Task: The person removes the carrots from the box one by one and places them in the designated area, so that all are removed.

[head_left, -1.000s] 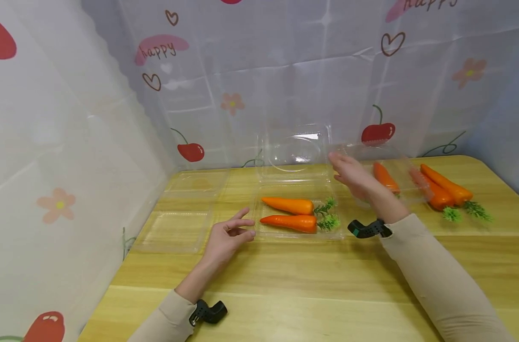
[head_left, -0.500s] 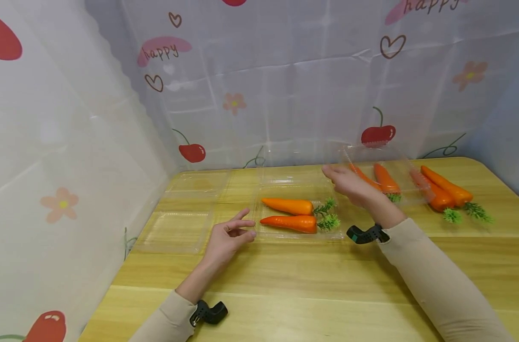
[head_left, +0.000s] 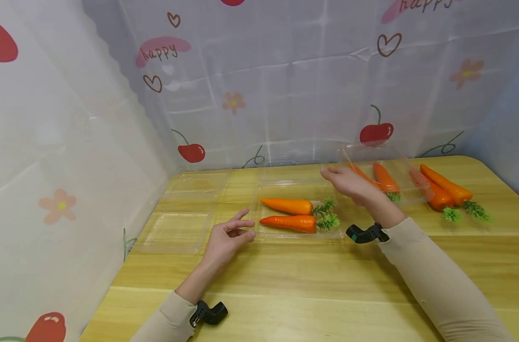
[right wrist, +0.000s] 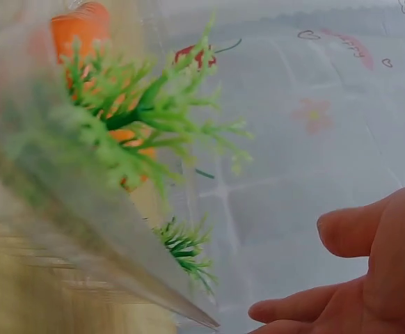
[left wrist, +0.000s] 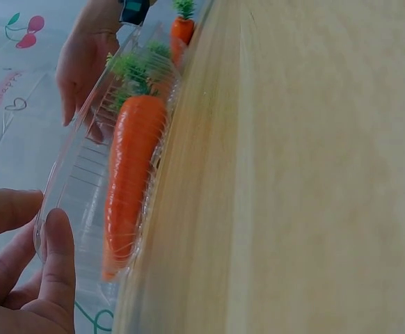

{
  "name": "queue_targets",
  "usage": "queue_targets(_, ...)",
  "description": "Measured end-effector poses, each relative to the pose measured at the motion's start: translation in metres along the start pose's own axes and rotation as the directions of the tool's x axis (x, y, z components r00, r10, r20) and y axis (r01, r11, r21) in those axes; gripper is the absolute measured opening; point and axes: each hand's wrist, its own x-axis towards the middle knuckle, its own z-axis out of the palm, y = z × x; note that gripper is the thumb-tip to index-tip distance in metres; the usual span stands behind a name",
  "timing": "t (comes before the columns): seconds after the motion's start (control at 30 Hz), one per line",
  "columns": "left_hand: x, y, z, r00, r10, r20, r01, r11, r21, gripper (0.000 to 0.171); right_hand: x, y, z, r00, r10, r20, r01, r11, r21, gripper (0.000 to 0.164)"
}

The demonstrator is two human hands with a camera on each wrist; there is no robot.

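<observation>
Two orange carrots with green tops, an upper carrot (head_left: 287,206) and a lower carrot (head_left: 288,223), lie side by side in the base of a clear plastic clamshell box (head_left: 300,236). At its left edge my left hand (head_left: 227,240) pinches the rim between thumb and fingers; the left wrist view shows the box's rim (left wrist: 67,163) between them. My right hand (head_left: 347,183) is beside the box's back right, its fingers extended, and appears to hold nothing. In the right wrist view its thumb and fingers (right wrist: 348,233) are apart. The box's lid stands behind the base, outline faint.
On the left lies another open clear box (head_left: 174,230). Behind my right forearm a third clear box (head_left: 407,178) overlaps several carrots, with one orange carrot (head_left: 449,184) at the right. A printed curtain (head_left: 285,95) hangs behind the wooden table (head_left: 306,294).
My right hand has moved down and slightly left from beside the lid. The lid's outline, clear and upright before, has become faint and looks lower. My left hand stays in place.
</observation>
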Motion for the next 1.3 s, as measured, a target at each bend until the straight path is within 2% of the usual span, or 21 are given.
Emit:
queue_targets(0.13,0.001,-0.001,0.001,1.000,-0.001,-0.006,0.001,1.000,-0.004,0.032,-0.001,-0.003,-0.003,0.998,-0.033,-0.050,0.030,0.998,-0.047,0.076)
queue_targets(0.23,0.001,-0.002,0.002,1.000,0.000,-0.011,0.000,1.000,-0.005,0.032,-0.001,-0.006,-0.004,0.997,-0.057,-0.059,0.054,0.997,-0.058,0.072)
queue_targets(0.43,0.003,-0.004,0.003,1.000,0.002,-0.019,-0.002,1.000,-0.009,0.033,0.001,-0.009,-0.006,0.994,-0.098,-0.057,0.094,0.994,-0.064,0.065)
queue_targets(0.67,0.008,-0.005,0.004,1.000,0.013,-0.008,-0.013,1.000,0.004,0.033,0.005,-0.008,-0.007,0.979,-0.178,-0.101,0.175,0.984,-0.040,0.059)
queue_targets(0.87,0.011,-0.004,0.005,1.000,0.012,-0.011,-0.012,1.000,0.007,0.033,0.014,-0.002,-0.003,0.964,-0.265,-0.022,0.265,0.964,0.008,0.048)
queue_targets(1.3,0.021,-0.005,0.004,0.999,0.045,0.025,-0.045,0.999,0.005,0.037,0.030,-0.005,0.006,0.921,-0.376,0.102,0.379,0.925,-0.020,0.039)
